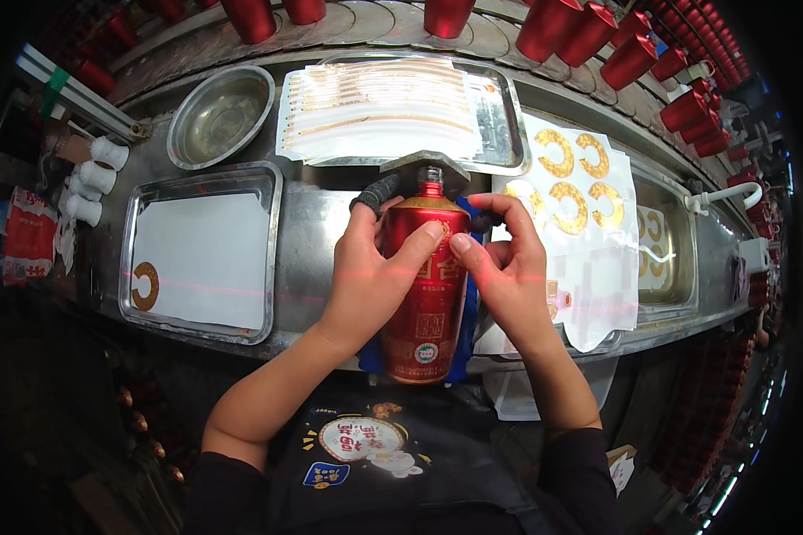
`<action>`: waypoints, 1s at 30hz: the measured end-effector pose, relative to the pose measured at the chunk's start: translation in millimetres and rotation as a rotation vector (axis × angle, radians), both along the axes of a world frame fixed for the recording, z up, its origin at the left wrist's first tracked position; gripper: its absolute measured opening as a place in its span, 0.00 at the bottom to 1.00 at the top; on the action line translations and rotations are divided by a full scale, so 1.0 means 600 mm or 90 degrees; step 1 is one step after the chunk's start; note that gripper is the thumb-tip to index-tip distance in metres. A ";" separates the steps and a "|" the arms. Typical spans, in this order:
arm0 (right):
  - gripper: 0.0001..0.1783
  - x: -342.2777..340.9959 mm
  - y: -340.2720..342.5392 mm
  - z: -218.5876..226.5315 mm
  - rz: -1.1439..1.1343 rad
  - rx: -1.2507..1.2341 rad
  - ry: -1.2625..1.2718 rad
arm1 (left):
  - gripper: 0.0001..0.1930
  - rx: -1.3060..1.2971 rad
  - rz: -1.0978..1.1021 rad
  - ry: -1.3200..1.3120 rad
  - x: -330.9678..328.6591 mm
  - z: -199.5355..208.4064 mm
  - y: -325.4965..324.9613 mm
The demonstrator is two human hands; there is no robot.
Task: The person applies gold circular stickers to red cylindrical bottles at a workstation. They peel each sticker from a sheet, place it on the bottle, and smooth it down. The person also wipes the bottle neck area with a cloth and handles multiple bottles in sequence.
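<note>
A red bottle (426, 308) with gold print, gold shoulders and a threaded neck lies in front of me, neck pointing away, over a blue support (462, 361). My left hand (375, 263) grips its upper left side, thumb pressed on the front below the shoulder. From the right, my right hand (513, 267) holds it with the thumb tip on the same spot, nearly touching the left thumb; its index finger is bent beside the shoulder. Dark covers sit on a finger of each hand. Some fingertips are hidden behind the bottle.
On the left, a metal tray (277, 241) holds white paper with a gold C-shaped piece (144, 287). Behind are a metal bowl (178, 147) and sheets of gold strips (379, 107). Gold C-shapes on sheets (589, 259) lie right, beside a sink with a white tap (727, 194). Red bottles (451, 16) line a conveyor.
</note>
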State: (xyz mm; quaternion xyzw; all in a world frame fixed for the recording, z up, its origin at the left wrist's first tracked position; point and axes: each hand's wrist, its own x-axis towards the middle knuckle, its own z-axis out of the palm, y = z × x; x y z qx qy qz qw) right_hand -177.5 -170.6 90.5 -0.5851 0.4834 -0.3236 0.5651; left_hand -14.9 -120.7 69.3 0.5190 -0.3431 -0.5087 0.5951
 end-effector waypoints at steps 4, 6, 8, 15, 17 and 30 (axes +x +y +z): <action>0.19 0.015 -0.017 -0.015 0.013 -0.090 0.022 | 0.23 -0.015 0.034 0.018 -0.007 -0.003 -0.002; 0.17 0.018 -0.017 -0.023 0.005 -0.082 -0.009 | 0.23 -0.024 0.065 0.022 -0.012 -0.006 -0.003; 0.17 0.019 -0.015 -0.030 -0.008 -0.074 -0.032 | 0.23 -0.021 0.071 -0.002 -0.015 -0.009 -0.002; 0.13 0.018 -0.019 -0.032 0.003 -0.078 -0.115 | 0.24 -0.040 0.058 0.062 -0.006 -0.014 0.003; 0.14 0.013 -0.018 -0.027 0.010 -0.050 -0.120 | 0.25 -0.025 0.041 0.095 -0.003 -0.012 0.010; 0.20 0.003 -0.072 -0.006 0.086 0.022 -0.024 | 0.37 -0.021 -0.040 -0.002 0.003 -0.008 0.025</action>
